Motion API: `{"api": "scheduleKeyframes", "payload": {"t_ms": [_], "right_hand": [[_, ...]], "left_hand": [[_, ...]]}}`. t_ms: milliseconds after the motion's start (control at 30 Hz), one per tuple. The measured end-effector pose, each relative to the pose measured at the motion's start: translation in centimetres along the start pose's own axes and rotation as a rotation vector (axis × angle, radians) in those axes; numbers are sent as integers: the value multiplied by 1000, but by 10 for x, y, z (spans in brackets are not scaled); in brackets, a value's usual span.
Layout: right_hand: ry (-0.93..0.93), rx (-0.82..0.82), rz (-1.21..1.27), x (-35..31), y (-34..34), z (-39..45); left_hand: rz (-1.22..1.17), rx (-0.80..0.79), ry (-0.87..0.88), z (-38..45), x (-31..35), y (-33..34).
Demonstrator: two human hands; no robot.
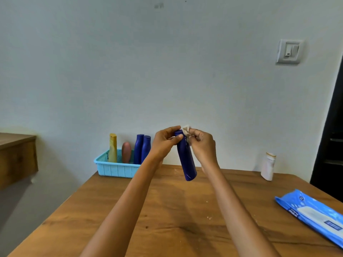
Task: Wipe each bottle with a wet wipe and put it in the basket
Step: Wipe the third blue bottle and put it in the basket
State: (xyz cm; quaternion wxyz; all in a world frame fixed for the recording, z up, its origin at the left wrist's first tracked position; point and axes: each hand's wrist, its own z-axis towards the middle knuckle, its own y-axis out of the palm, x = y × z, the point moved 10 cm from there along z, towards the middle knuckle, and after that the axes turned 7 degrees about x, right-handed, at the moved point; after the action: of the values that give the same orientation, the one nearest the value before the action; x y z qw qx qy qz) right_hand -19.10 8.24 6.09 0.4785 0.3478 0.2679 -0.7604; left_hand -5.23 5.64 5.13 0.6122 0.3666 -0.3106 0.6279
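A dark blue bottle [186, 160] hangs tilted in the air above the wooden table [167, 216]. My left hand [165, 141] grips its upper end. My right hand [201, 145] pinches a crumpled white wet wipe [186, 129] against the bottle's top. A light blue basket [115, 168] stands at the table's far left corner. It holds a yellow bottle [112, 150], a reddish-brown bottle [126, 152] and two dark blue bottles [142, 148]. A white bottle [268, 166] stands upright at the far right of the table.
A blue pack of wet wipes [313, 213] lies at the table's right edge. A wall runs right behind the table, with a light switch [288, 51] on it. A wooden cabinet [16, 156] sits to the left and a dark doorway to the right.
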Motion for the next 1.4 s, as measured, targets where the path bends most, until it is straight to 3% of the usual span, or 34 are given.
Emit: {"api": "scheduleKeyframes", "payload": {"t_ms": [200, 433, 533, 700, 833, 933, 1133, 1267, 1400], "right_hand": [[-120, -18, -78, -13, 0, -4], [-223, 96, -63, -23, -8, -5], [-327, 66, -62, -37, -3, -11], [-262, 6, -132, -15, 3, -7], [-279, 55, -67, -21, 0, -10], [-315, -1, 8, -33, 5, -13], [-460, -107, -43, -30, 13, -23], [-414, -181, -159, -14, 14, -19], [-374, 6, -57, -21, -3, -11]], "left_hand": [[-116, 72, -22, 7, 1, -16], [-132, -26, -55, 6, 1, -7], [-156, 20, -60, 8, 0, -13], [-169, 51, -100, 8, -6, -24], [-159, -45, -107, 3, -2, -15], [-152, -59, -91, 3, 4, -11], [-239, 70, -133, 7, -1, -30], [-183, 93, -153, 5, -9, -38], [-139, 49, -162, 4, -9, -31]]}}
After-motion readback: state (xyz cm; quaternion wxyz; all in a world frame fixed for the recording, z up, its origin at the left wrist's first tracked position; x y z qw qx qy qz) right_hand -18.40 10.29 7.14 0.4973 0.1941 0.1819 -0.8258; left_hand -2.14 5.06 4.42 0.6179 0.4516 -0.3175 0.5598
